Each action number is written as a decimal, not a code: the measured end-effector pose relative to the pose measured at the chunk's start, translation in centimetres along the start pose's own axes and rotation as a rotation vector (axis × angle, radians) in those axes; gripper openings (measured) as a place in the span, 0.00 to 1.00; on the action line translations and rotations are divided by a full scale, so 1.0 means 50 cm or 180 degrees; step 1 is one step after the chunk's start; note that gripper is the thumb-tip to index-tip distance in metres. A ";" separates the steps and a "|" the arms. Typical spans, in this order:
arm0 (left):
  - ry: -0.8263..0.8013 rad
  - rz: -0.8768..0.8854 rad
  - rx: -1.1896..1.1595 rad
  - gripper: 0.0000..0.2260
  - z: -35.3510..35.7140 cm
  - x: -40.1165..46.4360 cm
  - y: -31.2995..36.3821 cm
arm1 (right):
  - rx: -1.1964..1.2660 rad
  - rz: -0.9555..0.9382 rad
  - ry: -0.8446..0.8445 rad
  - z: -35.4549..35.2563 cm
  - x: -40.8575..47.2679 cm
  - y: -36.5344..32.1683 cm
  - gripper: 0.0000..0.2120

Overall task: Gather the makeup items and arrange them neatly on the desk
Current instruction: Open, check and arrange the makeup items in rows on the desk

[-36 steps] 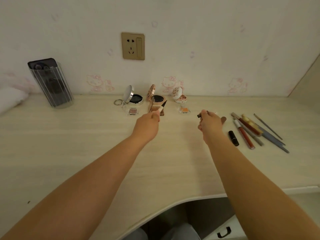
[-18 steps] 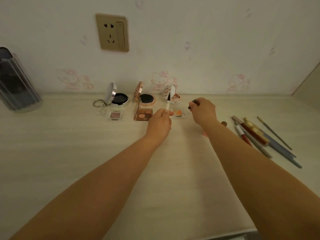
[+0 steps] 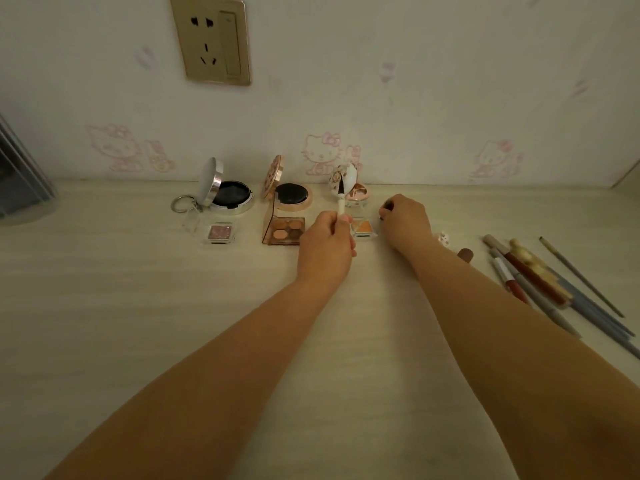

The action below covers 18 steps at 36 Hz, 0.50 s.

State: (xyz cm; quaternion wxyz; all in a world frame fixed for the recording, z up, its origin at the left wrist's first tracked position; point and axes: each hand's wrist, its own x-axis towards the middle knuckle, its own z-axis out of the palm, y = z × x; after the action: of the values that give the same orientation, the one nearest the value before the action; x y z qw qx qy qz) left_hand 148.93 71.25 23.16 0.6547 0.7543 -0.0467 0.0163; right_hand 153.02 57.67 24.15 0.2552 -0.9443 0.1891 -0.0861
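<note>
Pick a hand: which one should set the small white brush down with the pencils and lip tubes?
Probably the left hand: it already holds the white brush. The right hand lies nearer the row of pencils and lip tubes, but its fingers are closed on a small dark item.

Small dark item (image 3: pixel 388 204) in right hand (image 3: pixel 405 221): mostly covered by fingers, kind unclear. Orange palette (image 3: pixel 363 229) partly behind left hand (image 3: pixel 325 245). Clear container (image 3: pixel 20 181) cut by left edge. Blue pencils (image 3: pixel 604 315) run off right edge.

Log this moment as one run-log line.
left hand: holds white brush upright | right hand: grips small dark item, unidentifiable | compacts: open by wall | pencils: right side
</note>
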 end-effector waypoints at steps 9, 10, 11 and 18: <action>-0.0167 0.0114 0.0269 0.05 -0.002 -0.010 0.000 | 0.0090 0.0132 -0.0018 -0.011 -0.012 -0.004 0.17; -0.0166 0.0082 0.0218 0.04 -0.004 -0.013 0.001 | 0.0179 0.0162 0.0010 -0.014 -0.019 -0.004 0.20; -0.0174 0.0032 0.0164 0.03 -0.006 -0.016 0.002 | 0.0255 0.0198 0.0055 -0.017 -0.027 -0.005 0.22; -0.0092 -0.0377 -0.0270 0.06 -0.050 -0.061 0.014 | 0.0408 -0.0014 0.0643 -0.036 -0.117 -0.016 0.14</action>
State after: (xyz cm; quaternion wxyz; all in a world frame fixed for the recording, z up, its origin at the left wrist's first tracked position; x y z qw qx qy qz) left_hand 145.91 73.78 23.96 0.6852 0.7274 -0.0120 -0.0353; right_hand 147.44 59.82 25.72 0.2944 -0.9130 0.2059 -0.1933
